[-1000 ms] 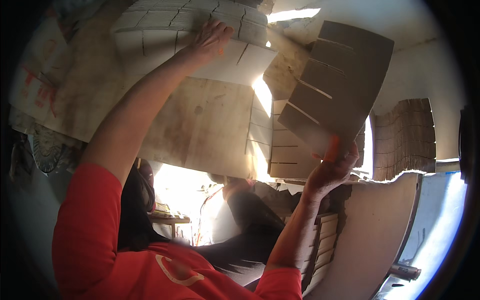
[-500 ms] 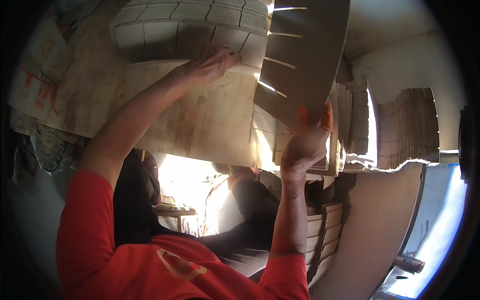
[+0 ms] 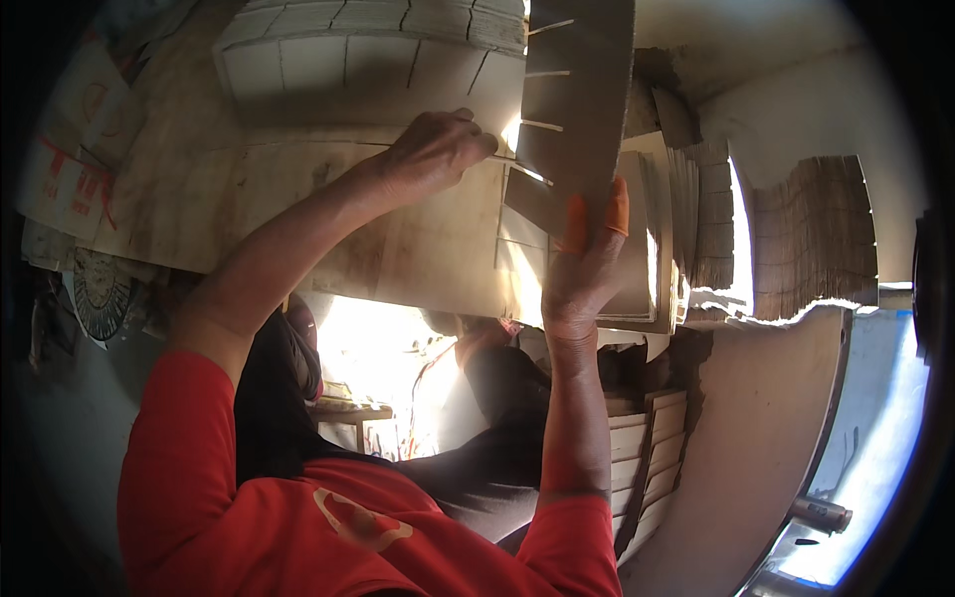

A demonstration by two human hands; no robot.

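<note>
My right hand (image 3: 582, 269), with orange covers on its thumb and a finger, grips the lower end of a slotted cardboard sheet (image 3: 587, 109). The sheet stands up and away from me, with several narrow slots along its left edge. My left hand (image 3: 438, 157) is closed, its fingertips close to the lowest slot. A thin pale line runs from those fingertips toward the slot; whether it is a strip in the fingers I cannot tell. Behind my left hand lies a large stack of slotted cardboard (image 3: 348, 75).
A wooden tabletop (image 3: 368, 229) lies under my hands. More cardboard stacks (image 3: 811, 234) stand at the right, and cardboard pieces (image 3: 647, 448) are piled below the table. A printed white sack (image 3: 80, 149) lies at the far left. A small stool (image 3: 353, 413) is near my legs.
The slotted sheet and my right hand have shifted left. My left hand has come right and slightly nearer, from the stack's front edge to beside the sheet's lowest slot.
</note>
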